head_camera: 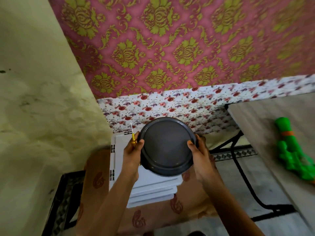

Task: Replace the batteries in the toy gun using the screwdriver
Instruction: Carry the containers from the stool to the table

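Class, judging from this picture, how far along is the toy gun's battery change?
Done: the screwdriver is picked up, held in the left hand. In hand: both hands grip a grey container, the right hand on its right side. Left: everything on the gun, which lies untouched on the table; no batteries show.

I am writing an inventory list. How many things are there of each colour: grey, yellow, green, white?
Grey: 1, round dish, held by left hand and right hand
Yellow: 1, screwdriver, in the left hand
Green: 1, toy gun
White: 1, plastic stack
Total: 4
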The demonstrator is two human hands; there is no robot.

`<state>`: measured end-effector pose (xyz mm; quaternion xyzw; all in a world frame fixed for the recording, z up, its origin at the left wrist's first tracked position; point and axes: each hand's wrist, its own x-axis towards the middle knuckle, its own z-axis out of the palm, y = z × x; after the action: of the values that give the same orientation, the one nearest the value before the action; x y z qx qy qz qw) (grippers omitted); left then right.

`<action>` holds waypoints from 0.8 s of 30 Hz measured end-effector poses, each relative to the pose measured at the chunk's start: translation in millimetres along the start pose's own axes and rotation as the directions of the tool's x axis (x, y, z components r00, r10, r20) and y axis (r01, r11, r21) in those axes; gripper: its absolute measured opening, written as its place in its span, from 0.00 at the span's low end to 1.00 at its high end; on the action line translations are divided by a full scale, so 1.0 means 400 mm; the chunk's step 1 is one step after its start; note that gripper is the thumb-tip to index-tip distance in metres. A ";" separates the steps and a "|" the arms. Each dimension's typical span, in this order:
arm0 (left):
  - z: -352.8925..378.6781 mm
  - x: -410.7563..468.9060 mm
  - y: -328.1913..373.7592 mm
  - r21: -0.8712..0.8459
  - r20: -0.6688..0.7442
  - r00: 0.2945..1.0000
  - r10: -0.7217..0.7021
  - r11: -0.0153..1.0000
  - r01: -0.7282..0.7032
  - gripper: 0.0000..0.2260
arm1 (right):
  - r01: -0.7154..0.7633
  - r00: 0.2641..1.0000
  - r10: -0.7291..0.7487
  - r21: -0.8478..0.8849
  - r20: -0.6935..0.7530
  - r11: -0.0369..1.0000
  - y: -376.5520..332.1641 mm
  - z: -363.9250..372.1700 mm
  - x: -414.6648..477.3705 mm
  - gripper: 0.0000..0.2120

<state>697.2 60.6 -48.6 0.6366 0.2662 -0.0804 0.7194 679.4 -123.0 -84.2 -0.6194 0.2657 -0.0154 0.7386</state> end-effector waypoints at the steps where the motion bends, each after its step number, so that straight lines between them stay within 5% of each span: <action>1: 0.029 -0.026 0.000 0.003 0.016 1.000 0.008 1.000 -0.008 0.15 | 0.008 1.000 -0.007 0.034 -0.015 0.999 -0.014 -0.033 -0.008 0.25; 24: 0.820 -0.517 -0.314 -0.005 0.229 0.970 0.084 0.996 -0.085 0.17 | 0.117 0.971 -0.075 0.176 -0.228 0.978 -0.142 -1.021 -0.054 0.23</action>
<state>557.2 -322.0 -42.1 0.6355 0.1540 -0.1230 0.7465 510.2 -498.8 -60.9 -0.5537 0.3128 -0.1448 0.7581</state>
